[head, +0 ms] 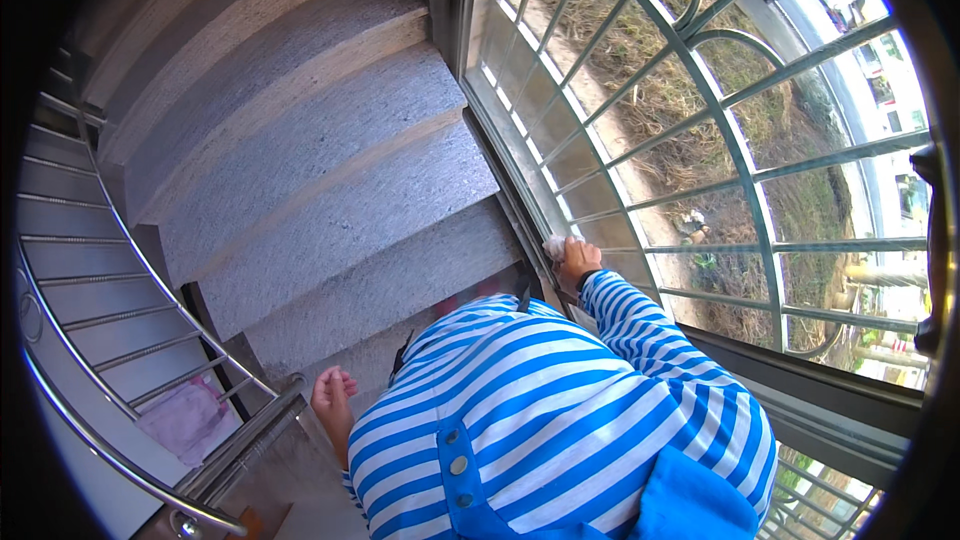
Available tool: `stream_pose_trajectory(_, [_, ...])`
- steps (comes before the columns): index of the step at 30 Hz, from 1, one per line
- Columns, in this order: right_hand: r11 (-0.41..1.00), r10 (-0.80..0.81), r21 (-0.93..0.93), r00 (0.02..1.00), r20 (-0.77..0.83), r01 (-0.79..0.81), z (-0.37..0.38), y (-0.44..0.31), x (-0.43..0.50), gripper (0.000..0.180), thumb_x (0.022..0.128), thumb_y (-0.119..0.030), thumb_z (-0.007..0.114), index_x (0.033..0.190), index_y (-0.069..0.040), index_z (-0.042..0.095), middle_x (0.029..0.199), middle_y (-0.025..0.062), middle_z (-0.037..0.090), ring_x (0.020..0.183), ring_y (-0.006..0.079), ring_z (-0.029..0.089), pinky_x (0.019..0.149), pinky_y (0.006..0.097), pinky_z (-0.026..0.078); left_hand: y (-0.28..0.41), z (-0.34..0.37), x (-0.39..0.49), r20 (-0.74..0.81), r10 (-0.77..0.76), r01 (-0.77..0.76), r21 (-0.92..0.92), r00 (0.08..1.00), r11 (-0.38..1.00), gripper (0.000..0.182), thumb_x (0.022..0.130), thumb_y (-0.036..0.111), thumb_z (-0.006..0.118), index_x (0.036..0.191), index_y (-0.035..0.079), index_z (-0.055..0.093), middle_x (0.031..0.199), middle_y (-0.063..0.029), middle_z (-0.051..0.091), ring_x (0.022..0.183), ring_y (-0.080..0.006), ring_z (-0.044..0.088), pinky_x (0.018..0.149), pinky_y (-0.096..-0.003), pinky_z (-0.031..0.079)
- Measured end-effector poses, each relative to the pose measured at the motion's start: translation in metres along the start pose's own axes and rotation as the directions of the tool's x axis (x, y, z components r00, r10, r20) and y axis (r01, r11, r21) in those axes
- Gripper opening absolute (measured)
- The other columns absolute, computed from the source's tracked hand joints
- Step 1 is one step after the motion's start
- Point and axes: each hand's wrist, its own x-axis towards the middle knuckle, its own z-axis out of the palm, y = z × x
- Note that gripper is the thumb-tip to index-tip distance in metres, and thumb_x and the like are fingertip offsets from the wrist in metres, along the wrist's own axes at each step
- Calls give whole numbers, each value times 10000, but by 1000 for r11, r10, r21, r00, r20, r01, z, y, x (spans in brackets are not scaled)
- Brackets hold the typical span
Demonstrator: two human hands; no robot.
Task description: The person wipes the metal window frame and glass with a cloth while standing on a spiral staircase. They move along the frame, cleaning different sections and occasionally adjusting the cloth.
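Note:
My right hand [579,262] is closed around a crumpled whitish cloth [555,247]. It presses the cloth to the lower part of the window frame [517,199], and a dark band circles the wrist. My left hand [334,394] hangs near the stair railing with nothing in it, fingers loosely curled. Between the hands is my blue-and-white striped shirt [555,420], which hides my feet and part of the steps. Outside the window stands a metal security grille [742,165].
Speckled stone stairs [337,217] run along the window. On the left a stainless steel railing [142,255] curves round, with a pale purple cloth [191,420] behind its bars. Beyond the grille lie dry grass [667,112] and a road with vehicles.

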Motion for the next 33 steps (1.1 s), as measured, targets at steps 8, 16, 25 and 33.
stream_pose_trajectory(8, [983, -186, -22, 968, -171, 185, -32, -30, 75, 182, 823, -110, 556, 977, -32, 616, 982, 211, 669, 953, 374, 660, 805, 466, 527, -16, 0, -53, -152, -151, 159, 39, 977, 987, 306, 967, 334, 575, 1049, 57, 674, 892, -97, 694, 810, -191, 667, 737, -351, 575])
stream_pose_trajectory(16, [940, -253, 96, 857, -448, 328, -122, -66, 121, 513, 786, -198, 674, 1255, -125, 481, 1160, 161, 571, 1022, 370, 596, 790, 512, 497, -27, -2, -74, -169, -116, 124, 40, 979, 991, 335, 931, 384, 599, 1018, 71, 681, 889, -90, 694, 805, -191, 665, 747, -386, 575])
stream_pose_trajectory(25, [884, -212, 94, 572, -792, 457, -174, -65, 69, 597, 723, -278, 774, 1272, -195, 556, 1141, 108, 632, 1014, 324, 632, 764, 396, 543, -29, -3, -53, -132, -118, 125, 42, 984, 991, 289, 969, 320, 578, 1036, 56, 674, 886, -94, 692, 788, -180, 661, 735, -344, 565])
stream_pose_trajectory(33, [885, -148, -54, 169, -974, 462, -252, -59, 1, 578, 669, -30, 702, 1220, -189, 636, 1022, 110, 664, 935, 316, 656, 785, 386, 537, -27, -8, -10, 60, -68, 64, 72, 996, 995, 282, 980, 291, 566, 1047, 36, 668, 882, -96, 684, 769, -179, 651, 719, -317, 559])
